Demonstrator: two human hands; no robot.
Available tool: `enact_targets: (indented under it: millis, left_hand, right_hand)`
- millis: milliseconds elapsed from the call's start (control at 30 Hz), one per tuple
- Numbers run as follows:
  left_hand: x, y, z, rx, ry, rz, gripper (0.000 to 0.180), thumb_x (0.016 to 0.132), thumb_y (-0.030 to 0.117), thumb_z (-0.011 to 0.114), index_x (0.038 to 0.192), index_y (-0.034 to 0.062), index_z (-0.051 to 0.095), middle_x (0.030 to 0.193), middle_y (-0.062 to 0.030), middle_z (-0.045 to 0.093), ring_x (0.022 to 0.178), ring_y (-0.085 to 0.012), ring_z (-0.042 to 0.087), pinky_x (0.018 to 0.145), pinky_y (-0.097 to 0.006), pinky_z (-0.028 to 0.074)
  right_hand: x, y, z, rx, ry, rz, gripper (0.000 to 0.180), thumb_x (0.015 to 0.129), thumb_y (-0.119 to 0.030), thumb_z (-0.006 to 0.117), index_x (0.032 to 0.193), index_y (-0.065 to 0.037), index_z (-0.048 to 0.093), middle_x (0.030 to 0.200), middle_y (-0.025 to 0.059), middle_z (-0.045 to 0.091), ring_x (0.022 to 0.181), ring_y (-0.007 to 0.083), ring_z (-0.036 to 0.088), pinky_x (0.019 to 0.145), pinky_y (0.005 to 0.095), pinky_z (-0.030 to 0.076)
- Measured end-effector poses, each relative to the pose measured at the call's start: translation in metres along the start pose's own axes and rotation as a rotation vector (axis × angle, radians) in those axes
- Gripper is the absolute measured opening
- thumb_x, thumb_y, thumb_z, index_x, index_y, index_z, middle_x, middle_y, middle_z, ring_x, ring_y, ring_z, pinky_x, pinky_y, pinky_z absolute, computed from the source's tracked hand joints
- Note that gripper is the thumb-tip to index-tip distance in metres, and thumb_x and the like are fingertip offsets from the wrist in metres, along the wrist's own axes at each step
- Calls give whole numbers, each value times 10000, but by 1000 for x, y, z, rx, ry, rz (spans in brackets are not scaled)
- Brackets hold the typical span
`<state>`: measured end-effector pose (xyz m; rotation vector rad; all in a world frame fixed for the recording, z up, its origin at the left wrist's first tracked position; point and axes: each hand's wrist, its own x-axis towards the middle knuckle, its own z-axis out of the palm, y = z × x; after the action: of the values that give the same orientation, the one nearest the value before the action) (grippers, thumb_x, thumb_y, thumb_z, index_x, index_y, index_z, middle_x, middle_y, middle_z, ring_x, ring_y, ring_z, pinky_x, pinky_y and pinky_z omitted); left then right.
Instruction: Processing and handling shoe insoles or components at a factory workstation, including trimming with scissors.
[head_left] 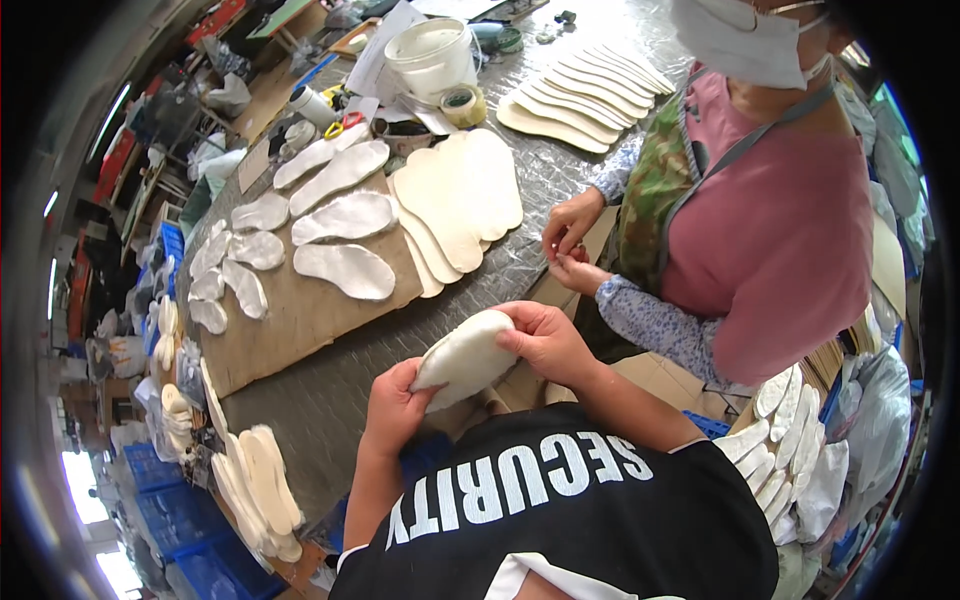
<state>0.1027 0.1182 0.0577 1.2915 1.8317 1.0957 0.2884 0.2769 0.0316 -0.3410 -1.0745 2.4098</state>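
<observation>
Both hands' fingers clamp white insole [465, 357], seemingly past table edge [400, 340]: left hand [395, 405], right hand [548, 340].

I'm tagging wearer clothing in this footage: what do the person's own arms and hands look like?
Both forearms are bare, with no sleeves reaching them. The left hand and right hand wear no gloves, and no rings or watch show. The short-sleeved top is black with large white lettering.

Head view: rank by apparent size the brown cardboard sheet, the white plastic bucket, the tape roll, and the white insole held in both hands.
1. Brown cardboard sheet, plainly largest.
2 and 3. White insole, held by left hand and right hand, and white plastic bucket: unsure, since the insole is far nearer the camera.
4. Tape roll, smallest.
</observation>
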Motion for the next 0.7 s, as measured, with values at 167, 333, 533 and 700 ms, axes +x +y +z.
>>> enact_targets:
  millis: [167, 333, 533, 700]
  left_hand:
    - [1, 6, 6, 133, 100, 130, 178, 809, 62, 681, 984, 30, 675, 841, -116, 670, 749, -234, 657, 687, -300, 510]
    - [5, 18, 1, 289, 143, 270, 217, 753, 31, 674, 970, 46, 676, 825, -123, 664, 731, -275, 658, 655, -328, 518]
    - [-10, 34, -2, 589, 111, 304, 292, 671, 46, 706, 957, 85, 659, 750, -81, 624, 687, -278, 643, 593, -368, 506]
    - [-23, 49, -9, 656, 126, 228, 360, 694, 241, 774, 981, 54, 664, 785, -114, 659, 696, -303, 646, 618, -371, 507]
  right_hand:
    - [-4, 14, -6, -273, 48, -205, 138, 952, -69, 559, 1047, 6, 626, 996, 52, 679, 969, 115, 608, 883, 268, 475]
    - [2, 10, -19, -209, -30, -139, 214, 937, -57, 571, 1138, 18, 574, 1134, 116, 664, 1083, 193, 613, 974, 321, 460]
    - [0, -16, -6, -612, -164, -254, 513, 759, 13, 742, 1234, 0, 550, 1291, 124, 562, 1146, 194, 570, 982, 315, 440]
    - [5, 4, -1, -560, -2, -263, 192, 795, 116, 587, 941, 3, 641, 988, 61, 669, 881, 119, 614, 804, 254, 486]
